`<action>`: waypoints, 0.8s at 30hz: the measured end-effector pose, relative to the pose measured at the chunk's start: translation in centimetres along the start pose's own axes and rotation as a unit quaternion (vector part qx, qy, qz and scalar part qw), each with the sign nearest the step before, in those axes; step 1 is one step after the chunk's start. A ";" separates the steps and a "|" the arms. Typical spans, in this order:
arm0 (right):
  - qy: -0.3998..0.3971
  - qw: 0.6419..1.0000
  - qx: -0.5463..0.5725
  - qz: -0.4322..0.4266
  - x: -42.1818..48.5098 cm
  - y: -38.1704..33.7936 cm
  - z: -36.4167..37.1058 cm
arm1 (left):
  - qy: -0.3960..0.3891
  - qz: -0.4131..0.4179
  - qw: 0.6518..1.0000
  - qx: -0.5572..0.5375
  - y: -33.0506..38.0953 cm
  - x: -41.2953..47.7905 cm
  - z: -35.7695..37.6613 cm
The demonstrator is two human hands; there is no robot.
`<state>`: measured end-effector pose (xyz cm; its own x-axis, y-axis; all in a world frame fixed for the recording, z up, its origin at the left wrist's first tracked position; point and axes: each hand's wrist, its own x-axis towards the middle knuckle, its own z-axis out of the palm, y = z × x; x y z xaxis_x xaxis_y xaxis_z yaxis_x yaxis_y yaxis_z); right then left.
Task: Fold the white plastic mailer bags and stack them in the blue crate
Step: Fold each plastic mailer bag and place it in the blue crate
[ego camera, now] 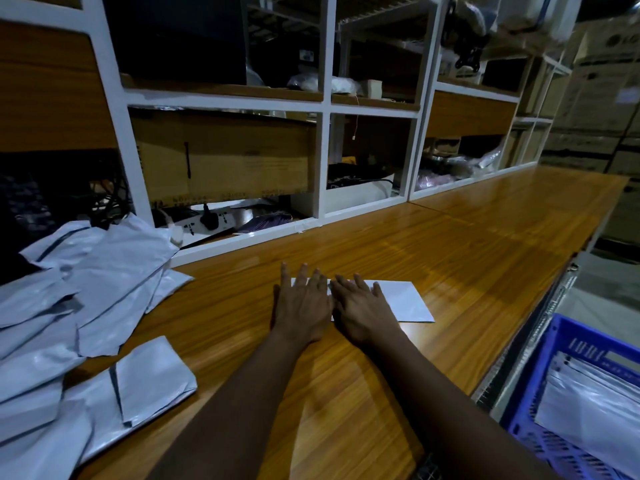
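Task status: partly done, by judgement. The blue crate [568,337], standing off the table's front edge toward the right and lower than the tabletop, already holds several white bags [595,400] laid flat. A large loose pile of bags [86,289] covers the left end of the table [467,237], most of them unfolded and overlapping. On that showing, most of the work is yet to do.

Item in hand: one white mailer bag [408,299] lies flat near the middle of the table, between the back edge and the front edge. It appears folded to a neat rectangle, though the number of folds cannot be confirmed.

Hands: the left hand [301,306] and right hand [363,310] lie side by side, touching, palms down, fingers straight, pressing on the left part of the bag. Neither grasps anything. The bag's right part shows uncovered beyond the right hand.

Judged step: flattening the crease before transfer to the crate.
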<state>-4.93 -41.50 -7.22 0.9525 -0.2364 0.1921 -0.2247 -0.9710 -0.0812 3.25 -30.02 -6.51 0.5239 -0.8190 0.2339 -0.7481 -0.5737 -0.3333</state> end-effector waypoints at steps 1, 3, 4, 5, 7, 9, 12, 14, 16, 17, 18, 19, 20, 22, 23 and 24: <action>-0.008 1.000 0.004 0.002 0.2 0.3 0.2 | -0.009 0.017 1.000 0.005 -0.2 0.1 -0.1; -0.030 0.999 -0.024 -0.001 0.4 1.0 0.5 | -0.018 0.043 0.999 0.015 -0.6 0.3 -0.2; -0.041 0.998 -0.048 -0.007 0.4 1.3 0.6 | -0.021 0.049 0.998 0.018 -0.7 0.4 -0.2; -0.047 0.997 -0.067 -0.012 0.5 1.6 0.6 | -0.025 0.051 0.998 0.019 -0.8 0.4 -0.1; -0.062 0.994 -0.088 -0.012 0.4 1.9 0.4 | -0.039 0.046 0.998 0.020 -1.3 0.4 0.1; -0.087 0.991 -0.098 -0.011 0.2 2.4 0.0 | -0.067 0.034 0.997 0.023 -2.0 0.5 0.3; -0.095 0.988 -0.122 -0.006 -0.4 4.0 -0.7 | -0.118 0.002 0.993 0.011 -3.4 0.4 0.6; -0.094 0.985 -0.144 0.003 -1.0 5.4 -1.0 | -0.140 -0.025 0.990 -0.019 -4.2 0.2 0.7; -0.090 0.984 -0.150 0.022 -1.8 6.7 -1.4 | -0.156 -0.033 0.987 -0.021 -4.6 -0.2 0.9; -0.089 0.985 -0.146 0.036 -2.2 7.4 -1.5 | -0.159 -0.041 0.986 -0.016 -4.8 -0.5 1.0; -0.082 0.984 -0.147 0.051 -2.6 7.9 -1.4 | -0.161 -0.053 0.985 -0.010 -4.8 -0.7 1.2; -0.068 0.984 -0.152 0.068 -3.0 8.3 -1.2 | -0.159 -0.064 0.985 -0.005 -4.8 -1.0 1.3; -0.041 0.983 -0.160 0.085 -3.3 8.5 -1.0 | -0.150 -0.077 0.986 -0.007 -4.7 -1.2 1.3; -0.009 0.979 -0.170 0.111 -3.3 8.0 -0.5 | -0.108 -0.097 0.989 -0.025 -4.2 -1.5 1.2; 0.005 0.979 -0.171 0.109 -3.2 7.6 -0.3 | -0.078 -0.103 0.991 -0.037 -3.8 -1.5 1.1; 0.027 0.980 -0.169 0.102 -3.0 6.8 -0.2 | -0.048 -0.107 0.992 -0.049 -3.3 -1.4 1.0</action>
<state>-9.38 -47.41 -8.14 0.8702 -0.4198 0.2580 -0.4737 -0.8569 0.2033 5.34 -26.95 -6.63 0.7083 -0.6769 0.2003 -0.6485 -0.7360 -0.1943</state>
